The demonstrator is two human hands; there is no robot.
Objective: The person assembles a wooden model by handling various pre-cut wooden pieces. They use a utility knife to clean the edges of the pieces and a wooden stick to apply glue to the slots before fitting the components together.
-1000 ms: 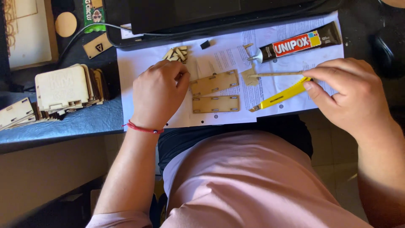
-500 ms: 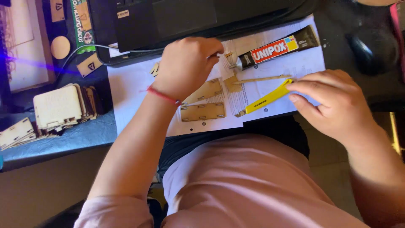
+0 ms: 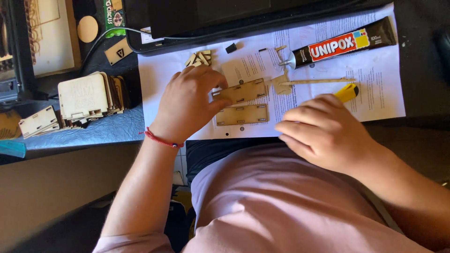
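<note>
Over at the far left there's a stack of laser-cut wooden box parts [image 3: 89,98] on the dark desk [image 3: 108,131], around 9 o'clock from the person's left hand [image 3: 190,105]. That hand, with a red string bracelet [image 3: 161,139] on the wrist, rests palm down on the white paper sheet [image 3: 384,93], its fingertips pressing the left end of the upper wooden panel [image 3: 243,90]; it isn't clamped around anything. The panel's long axis runs roughly 9 to 3 o'clock, right end tipped slightly up. The lower wooden panel [image 3: 242,115] lies just beneath it, nearly parallel. A little pile of small wooden bits [image 3: 199,58] sits at 12 o'clock from the hand. Further right, the glue tube [image 3: 342,43] points its nozzle toward 8 o'clock. The right hand [image 3: 323,131] is curled closed around a yellow utility knife [image 3: 348,92], with only the yellow end poking out toward 1 o'clock.
</note>
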